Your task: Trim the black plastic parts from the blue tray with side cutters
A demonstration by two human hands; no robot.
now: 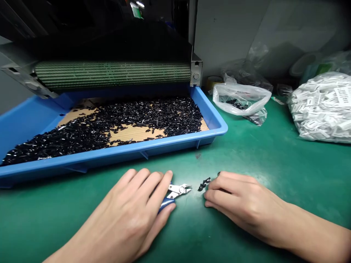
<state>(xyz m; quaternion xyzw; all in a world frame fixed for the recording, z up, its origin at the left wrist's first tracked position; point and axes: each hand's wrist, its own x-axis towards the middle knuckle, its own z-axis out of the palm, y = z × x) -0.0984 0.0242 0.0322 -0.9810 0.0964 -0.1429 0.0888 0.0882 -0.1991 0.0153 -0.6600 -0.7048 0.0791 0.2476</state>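
My left hand (137, 208) is closed around the blue handles of a pair of small cutting pliers (179, 190). The silver jaws point right and stand slightly apart, with nothing between them. My right hand (241, 201), a short way to the right, has its fingers pinched together on some small black plastic parts (204, 184). These stick out on the left of the fingertips, near the plier tips but not touching them. A bit of black also shows above the right fingers. What lies under the fingers is hidden.
Behind my hands stands a blue tray (164, 143) with a heap of small black parts (142, 115). A green conveyor belt (115, 75) ends above it. On the green table (263, 153), an open clear bag (241, 96) holds black parts; a bag of white parts (323, 107) sits far right.
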